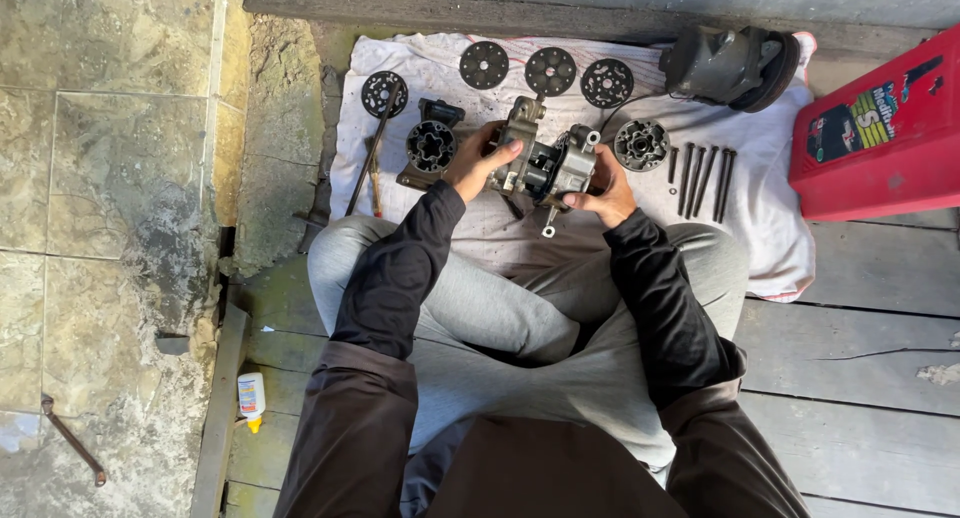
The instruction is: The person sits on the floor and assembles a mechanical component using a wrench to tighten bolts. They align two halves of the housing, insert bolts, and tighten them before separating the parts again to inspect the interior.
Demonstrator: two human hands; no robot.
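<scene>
1. I have one view, from the camera on the person's head.
2. It looks almost straight down over the crossed legs (520, 308) to the white cloth (770, 208) on the plank floor (860, 378).
3. It sits close, about arm's reach above the cloth's near edge.
4. No second view overlaps it.

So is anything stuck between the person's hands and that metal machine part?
No. Both hands are straight on it. The left hand grips one end of the metal compressor body and the right hand holds the other end, with nothing visible between. The other parts lie apart on the white cloth.
</scene>
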